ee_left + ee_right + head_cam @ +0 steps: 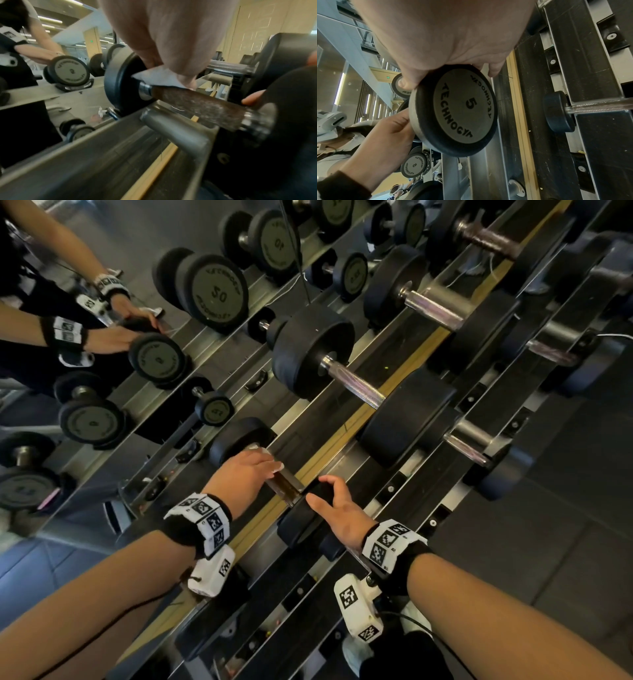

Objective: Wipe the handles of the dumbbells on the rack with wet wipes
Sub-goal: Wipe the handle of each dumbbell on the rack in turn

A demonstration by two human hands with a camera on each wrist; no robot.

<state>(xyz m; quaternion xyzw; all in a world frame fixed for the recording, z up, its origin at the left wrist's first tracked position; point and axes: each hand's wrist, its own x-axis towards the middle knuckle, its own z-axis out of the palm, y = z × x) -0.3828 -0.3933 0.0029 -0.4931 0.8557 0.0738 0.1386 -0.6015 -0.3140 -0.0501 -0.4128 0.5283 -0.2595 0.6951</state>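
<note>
At lower centre, the left hand pinches the wet wipe on the handle; the right hand grips the 5 dumbbell's end plate. Best to wrap the wipe fully round and twist along.

Black, grey and steel on the rack

The dumbbell is showing a black rubber rim round a grey end plate lettered in black with a 5; its handle is looking brown and speckled beside bright steel collars. The wet wipe lying on that handle is showing white, and a yellow strip is running along the rack's dark rails.
</note>
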